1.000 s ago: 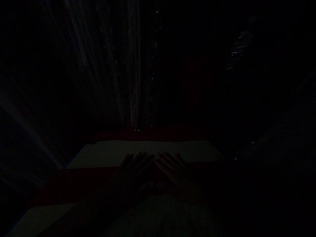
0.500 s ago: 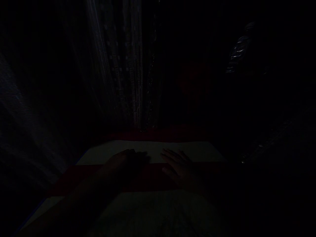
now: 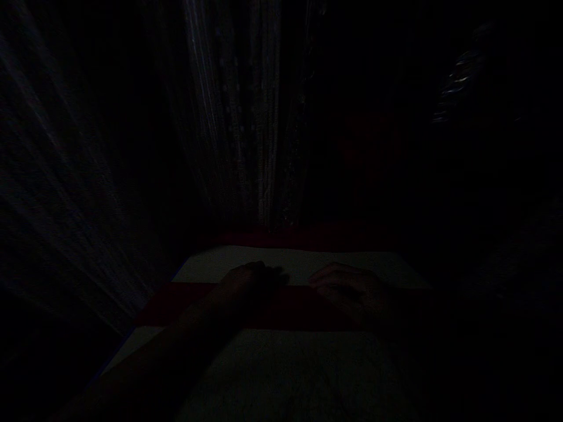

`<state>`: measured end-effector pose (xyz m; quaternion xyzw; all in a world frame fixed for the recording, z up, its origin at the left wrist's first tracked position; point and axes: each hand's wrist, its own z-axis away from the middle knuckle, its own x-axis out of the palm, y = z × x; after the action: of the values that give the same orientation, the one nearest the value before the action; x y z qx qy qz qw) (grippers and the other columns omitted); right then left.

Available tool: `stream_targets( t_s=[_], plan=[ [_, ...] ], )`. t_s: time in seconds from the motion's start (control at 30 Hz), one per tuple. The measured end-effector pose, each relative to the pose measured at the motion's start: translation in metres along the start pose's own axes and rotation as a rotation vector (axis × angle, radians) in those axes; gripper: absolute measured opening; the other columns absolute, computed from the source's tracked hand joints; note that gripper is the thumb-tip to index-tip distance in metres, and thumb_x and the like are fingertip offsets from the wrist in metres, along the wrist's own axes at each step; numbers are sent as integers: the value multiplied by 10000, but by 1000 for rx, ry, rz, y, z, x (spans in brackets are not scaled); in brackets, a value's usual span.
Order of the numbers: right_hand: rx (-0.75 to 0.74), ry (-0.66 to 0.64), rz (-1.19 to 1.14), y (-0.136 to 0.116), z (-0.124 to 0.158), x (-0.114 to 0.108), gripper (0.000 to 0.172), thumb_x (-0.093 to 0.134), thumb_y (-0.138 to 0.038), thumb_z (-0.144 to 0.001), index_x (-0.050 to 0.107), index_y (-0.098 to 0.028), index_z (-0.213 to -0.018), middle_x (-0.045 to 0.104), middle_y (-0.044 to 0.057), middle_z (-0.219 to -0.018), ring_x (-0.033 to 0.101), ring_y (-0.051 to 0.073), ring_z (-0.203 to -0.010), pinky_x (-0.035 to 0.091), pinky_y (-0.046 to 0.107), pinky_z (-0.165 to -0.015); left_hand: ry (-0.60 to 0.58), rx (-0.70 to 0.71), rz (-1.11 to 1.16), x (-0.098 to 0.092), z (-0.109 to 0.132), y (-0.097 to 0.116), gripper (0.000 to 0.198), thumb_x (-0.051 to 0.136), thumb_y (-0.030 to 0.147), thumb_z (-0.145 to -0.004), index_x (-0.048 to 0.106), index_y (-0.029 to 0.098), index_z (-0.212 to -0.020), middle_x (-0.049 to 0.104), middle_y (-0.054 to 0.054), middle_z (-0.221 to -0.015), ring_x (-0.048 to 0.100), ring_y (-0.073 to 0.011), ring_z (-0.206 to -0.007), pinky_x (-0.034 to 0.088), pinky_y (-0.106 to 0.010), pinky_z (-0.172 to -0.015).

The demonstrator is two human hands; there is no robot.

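Very little light falls on the scene. Before me lies a flat surface with broad pale and red stripes, perhaps cloth (image 3: 281, 363). My left hand (image 3: 248, 275) rests on or just above its far pale stripe, back upward; its fingers are lost in the dark. To the right, my right hand (image 3: 345, 284) is over the far pale stripe and the edge of the red stripe (image 3: 281, 308). Its fingers stretch leftward, loosely bent and closer together, with nothing visible in them. A gap of striped surface separates the hands.
Thin pale curtains (image 3: 266, 117) hang beyond the far edge, and more sheer folds (image 3: 57, 152) hang at the left. A dark red band (image 3: 308, 239) runs along the surface's far end. Something shiny (image 3: 457, 79) glints at the upper right. The right side is nearly black.
The whole view has shifted, so everything appears further right. My right hand's fingers were straighter and more spread; now they are bent and closer together. My left hand looks much the same.
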<state>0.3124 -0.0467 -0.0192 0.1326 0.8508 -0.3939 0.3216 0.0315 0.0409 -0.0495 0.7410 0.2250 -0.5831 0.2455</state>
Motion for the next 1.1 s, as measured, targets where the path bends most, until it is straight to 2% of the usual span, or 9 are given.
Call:
stream_targets(
  t_s=[0.13, 0.27, 0.33, 0.43, 0.5, 0.63, 0.8, 1.0, 1.1],
  plan=[
    [103, -38, -1, -14, 3, 3, 207, 599, -365, -1004, 752, -232, -1045, 724, 29, -953, 679, 157, -868, 515, 292, -781, -13, 37, 35, -11, 5, 12, 472, 393, 532, -1076, 513, 376, -1505, 547, -21, -1516, 559, -304, -1309, 461, -492, -1067],
    [48, -67, 37, -22, 4, 8, 232, 575, -377, -1010, 755, -230, -997, 706, 18, -878, 655, 145, -790, 499, 279, -730, -49, 90, 106, -7, 11, 33, 639, 385, 639, -1055, 324, 339, -1616, 289, -17, -1673, 229, -345, -1552, 258, -606, -1216],
    [28, -66, 70, -18, 4, 10, 261, 554, -394, -1019, 735, -226, -935, 690, 19, -867, 646, 146, -785, 496, 284, -724, -74, 87, 115, 0, 13, 40, 720, 335, 688, -1044, 230, 309, -1647, 205, -25, -1693, 156, -340, -1572, 169, -634, -1241],
    [103, -61, 180, -1, 5, 15, 278, 519, -423, -1032, 716, -240, -963, 688, 35, -1002, 656, 166, -899, 516, 322, -818, -146, 73, 125, 5, 12, 44, 775, 289, 736, -1026, 193, 292, -1655, 176, -27, -1692, 129, -327, -1579, 100, -644, -1253],
    [155, -68, 261, 12, 7, 18, 286, 495, -444, -1040, 696, -287, -1170, 649, 48, -1266, 633, 201, -1118, 504, 379, -970, -185, 59, 123, 4, 12, 44, 786, 263, 739, -1028, 186, 272, -1656, 152, -28, -1694, 111, -313, -1583, 88, -632, -1260],
    [204, -185, 399, 30, 11, 25, 542, 470, -561, -1027, 444, -362, -1531, 357, 10, -1644, 347, 264, -1495, 303, 527, -1223, -189, 60, 100, 0, 12, 43, 793, 245, 734, -1033, 186, 244, -1654, 130, -28, -1695, 69, -294, -1588, 88, -619, -1265],
    [269, -315, 473, 34, 13, 30, 652, 325, -643, -1042, 332, -308, -1602, 239, 9, -1694, 167, 251, -1575, 116, 593, -1276, -188, 49, 85, 2, 11, 44, 782, 254, 726, -1036, 189, 250, -1653, 141, -34, -1694, 82, -301, -1585, 94, -620, -1264],
    [256, -343, 480, 36, 15, 28, 685, 338, -672, -1030, 395, -262, -1576, 275, 41, -1681, 194, 267, -1568, 152, 584, -1275, -202, 52, 110, -1, 10, 44, 761, 266, 716, -1039, 207, 267, -1651, 124, -36, -1696, 96, -319, -1581, 99, -634, -1259],
    [132, -285, 482, 27, 19, 28, 584, 431, -601, -1033, 475, -288, -1524, 328, 66, -1660, 279, 293, -1535, 253, 561, -1249, -194, 50, 113, -3, 11, 44, 769, 271, 723, -1035, 207, 268, -1652, 114, -45, -1697, 100, -322, -1580, 89, -634, -1260]
  ],
)
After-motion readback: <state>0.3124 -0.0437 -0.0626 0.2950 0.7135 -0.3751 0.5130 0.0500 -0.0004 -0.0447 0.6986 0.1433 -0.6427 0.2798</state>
